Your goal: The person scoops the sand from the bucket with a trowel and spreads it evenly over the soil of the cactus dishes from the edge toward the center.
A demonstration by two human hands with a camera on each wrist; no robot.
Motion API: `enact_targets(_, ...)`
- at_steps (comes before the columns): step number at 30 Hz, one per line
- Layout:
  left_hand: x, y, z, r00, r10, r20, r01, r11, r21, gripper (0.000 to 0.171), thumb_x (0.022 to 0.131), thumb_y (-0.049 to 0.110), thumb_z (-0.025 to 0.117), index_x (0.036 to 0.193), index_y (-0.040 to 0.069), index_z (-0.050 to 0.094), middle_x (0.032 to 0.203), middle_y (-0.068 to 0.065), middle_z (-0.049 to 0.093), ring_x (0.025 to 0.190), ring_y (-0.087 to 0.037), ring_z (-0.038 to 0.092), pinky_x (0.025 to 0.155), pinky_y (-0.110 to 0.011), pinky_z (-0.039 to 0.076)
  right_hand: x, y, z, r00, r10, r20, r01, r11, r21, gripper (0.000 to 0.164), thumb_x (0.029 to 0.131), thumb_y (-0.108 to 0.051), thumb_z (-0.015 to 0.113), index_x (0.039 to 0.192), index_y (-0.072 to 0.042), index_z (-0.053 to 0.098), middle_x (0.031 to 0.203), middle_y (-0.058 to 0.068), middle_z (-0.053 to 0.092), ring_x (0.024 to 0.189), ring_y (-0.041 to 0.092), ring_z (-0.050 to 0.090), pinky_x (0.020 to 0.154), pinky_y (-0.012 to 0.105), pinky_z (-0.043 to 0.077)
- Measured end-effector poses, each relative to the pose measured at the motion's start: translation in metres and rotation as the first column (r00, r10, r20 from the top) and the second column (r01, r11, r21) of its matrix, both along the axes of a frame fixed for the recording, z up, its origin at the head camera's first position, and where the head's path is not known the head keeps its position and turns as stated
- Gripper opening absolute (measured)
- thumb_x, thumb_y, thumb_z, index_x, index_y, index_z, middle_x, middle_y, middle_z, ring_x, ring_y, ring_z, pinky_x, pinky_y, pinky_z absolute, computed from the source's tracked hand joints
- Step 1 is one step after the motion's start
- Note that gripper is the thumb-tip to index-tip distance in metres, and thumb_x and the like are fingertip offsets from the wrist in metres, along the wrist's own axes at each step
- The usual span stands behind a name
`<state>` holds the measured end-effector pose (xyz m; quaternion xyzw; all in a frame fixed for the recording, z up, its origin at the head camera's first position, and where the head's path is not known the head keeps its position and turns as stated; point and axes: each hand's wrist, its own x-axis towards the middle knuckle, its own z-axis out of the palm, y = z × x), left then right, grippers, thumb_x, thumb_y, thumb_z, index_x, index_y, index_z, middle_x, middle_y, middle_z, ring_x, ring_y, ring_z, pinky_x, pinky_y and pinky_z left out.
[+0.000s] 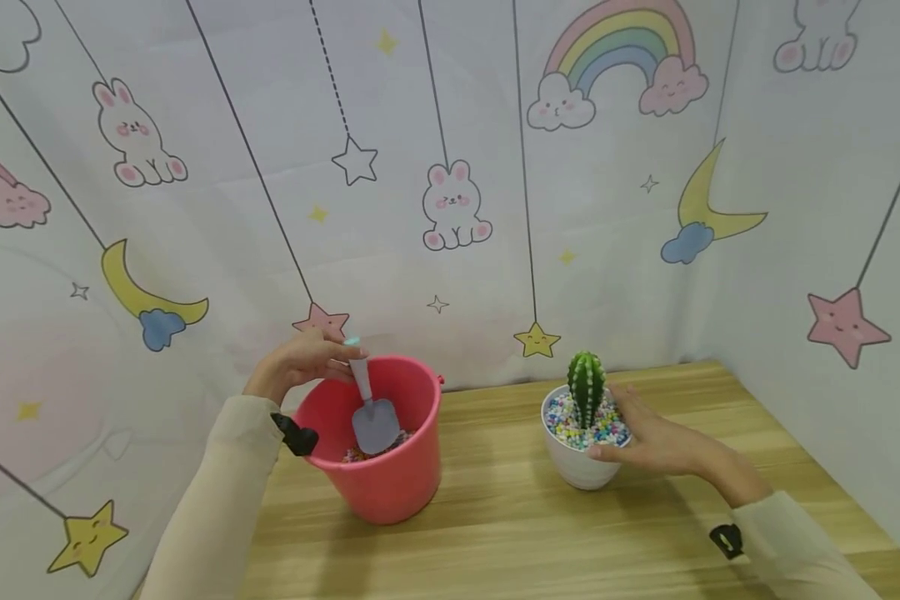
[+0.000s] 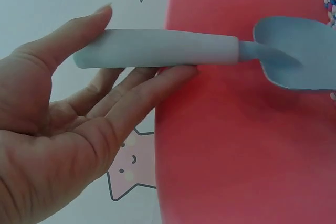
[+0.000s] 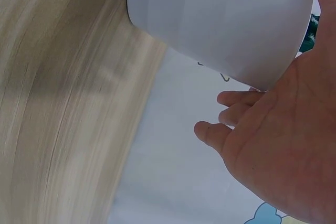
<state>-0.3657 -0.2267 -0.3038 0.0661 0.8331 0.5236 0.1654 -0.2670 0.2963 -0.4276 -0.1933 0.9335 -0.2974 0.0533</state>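
My left hand [image 1: 307, 360] pinches the pale handle of a small blue-grey trowel [image 1: 376, 425] between thumb and fingers. The trowel's blade points down inside a red bucket [image 1: 390, 487], above colourful beads [image 1: 356, 455] at the bottom. In the left wrist view the thumb lies over the handle's end and the fingers support it from below. At the right, my right hand [image 1: 663, 437] holds the side of a white flowerpot [image 1: 581, 467], thumb in front and fingers behind. A green cactus [image 1: 587, 390] stands upright in the pot amid multicoloured beads [image 1: 562, 421].
Bucket and pot stand apart on a wood-grain table [image 1: 495, 533]. Behind them hangs a white cloth [image 1: 390, 250] printed with rabbits, stars, moons and rainbows, which also borders the table's right and left sides.
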Motion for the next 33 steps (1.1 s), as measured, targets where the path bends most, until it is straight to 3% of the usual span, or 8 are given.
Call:
enact_targets(2, 0.001, 0.000, -0.001, 1.000, -0.004, -0.004, 0.004, 1.000, -0.023, 0.022, 0.101, 0.013, 0.071, 0.104, -0.009, 0.067, 0.111, -0.013, 0.070, 0.099, -0.024, 0.079, 0.099, -0.047, 0.064, 0.001, -0.001, 0.000, 1.000, 0.003, 0.003, -0.003, 1.000, -0.003, 0.117, 0.093, -0.060, 0.071, 0.166, 0.004, 0.005, 0.169, 0.039, 0.005, 0.156, 0.063, 0.001, 0.123, 0.081, 0.013)
enact_targets(4, 0.002, 0.000, -0.002, 1.000, -0.014, -0.006, 0.013, 0.999, -0.042, 0.018, 0.101, 0.012, 0.071, 0.100, -0.006, 0.071, 0.105, -0.010, 0.072, 0.099, -0.023, 0.079, 0.098, -0.047, 0.064, 0.002, -0.001, 0.000, 1.000, 0.006, 0.007, -0.006, 1.000, 0.001, 0.117, 0.093, -0.060, 0.071, 0.166, 0.004, 0.005, 0.169, 0.040, 0.004, 0.156, 0.063, 0.001, 0.123, 0.081, 0.014)
enact_targets(11, 0.002, 0.002, -0.001, 0.999, -0.022, 0.032, 0.025, 0.994, -0.108, 0.029, 0.097, 0.013, 0.076, 0.116, -0.009, 0.071, 0.097, -0.007, 0.073, 0.096, -0.022, 0.079, 0.097, -0.043, 0.065, 0.004, -0.002, 0.004, 1.000, 0.003, 0.022, -0.004, 1.000, 0.003, 0.118, 0.094, -0.060, 0.070, 0.165, 0.005, 0.002, 0.169, 0.040, 0.002, 0.156, 0.062, -0.001, 0.124, 0.080, 0.013)
enact_targets(17, 0.004, 0.006, 0.002, 0.998, -0.013, 0.064, 0.023, 0.985, -0.170, 0.029, 0.096, 0.013, 0.078, 0.115, -0.008, 0.069, 0.093, -0.005, 0.070, 0.092, -0.019, 0.076, 0.102, -0.043, 0.063, 0.003, -0.001, 0.006, 1.000, 0.014, 0.005, -0.014, 1.000, 0.004, 0.118, 0.094, -0.060, 0.071, 0.165, 0.007, 0.004, 0.169, 0.041, 0.004, 0.156, 0.063, 0.001, 0.124, 0.080, 0.015)
enact_targets(22, 0.005, 0.007, 0.006, 1.000, -0.007, 0.022, 0.012, 0.975, -0.223, 0.036, 0.096, 0.018, 0.078, 0.119, -0.008, 0.068, 0.097, -0.007, 0.071, 0.094, -0.022, 0.075, 0.101, -0.044, 0.064, 0.002, -0.001, 0.007, 0.999, 0.025, -0.028, -0.025, 1.000, 0.014, 0.114, 0.095, -0.059, 0.070, 0.165, 0.006, 0.008, 0.168, 0.041, 0.006, 0.156, 0.063, 0.007, 0.123, 0.080, 0.018)
enact_targets(28, 0.012, 0.004, 0.016, 0.997, -0.065, -0.038, 0.052, 0.959, -0.280, 0.031, 0.100, 0.019, 0.073, 0.117, -0.007, 0.072, 0.103, -0.013, 0.075, 0.098, -0.027, 0.076, 0.097, -0.046, 0.066, 0.003, 0.005, 0.013, 0.999, 0.004, -0.033, -0.003, 0.999, 0.046, 0.103, 0.102, -0.059, 0.060, 0.164, 0.008, 0.014, 0.169, 0.039, 0.008, 0.154, 0.063, 0.015, 0.120, 0.080, 0.027)
enact_targets(33, 0.020, -0.004, 0.028, 0.988, -0.120, -0.092, 0.080, 0.930, -0.359, 0.038, 0.103, 0.024, 0.068, 0.127, -0.006, 0.069, 0.117, -0.022, 0.074, 0.102, -0.028, 0.078, 0.096, -0.046, 0.066, 0.003, 0.015, 0.023, 0.990, -0.045, -0.136, 0.043, 0.999, -0.015, 0.076, 0.110, -0.050, 0.048, 0.159, 0.006, 0.032, 0.162, 0.038, 0.034, 0.146, 0.060, 0.038, 0.114, 0.077, 0.040)
